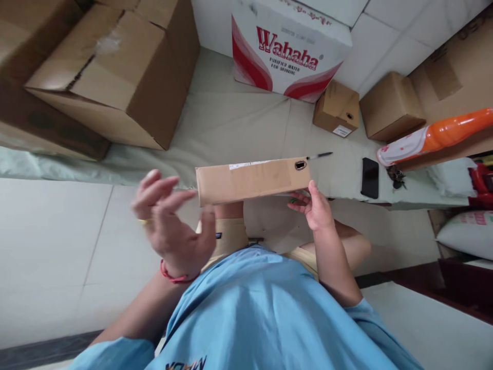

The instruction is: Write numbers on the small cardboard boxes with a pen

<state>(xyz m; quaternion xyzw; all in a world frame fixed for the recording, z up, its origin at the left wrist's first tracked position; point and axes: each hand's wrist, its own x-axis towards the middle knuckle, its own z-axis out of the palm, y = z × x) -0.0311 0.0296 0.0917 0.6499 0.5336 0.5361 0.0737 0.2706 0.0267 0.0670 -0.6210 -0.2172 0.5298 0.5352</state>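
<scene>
I judge the step in hand to be supporting and steadying the narrow cardboard box (254,181). The box is positioned at the front edge of the covered bench (239,128), above the lap; I cannot tell whether the bench bears any weight. The right hand (318,208) holds the box at its right end, thumb at the corner, fingers underneath. The left hand (175,226) is blurred, fingers spread wide, beside the left end; I cannot confirm contact. In my judgement, the next move calls for a secure left-hand hold before the right grip is relaxed.
</scene>
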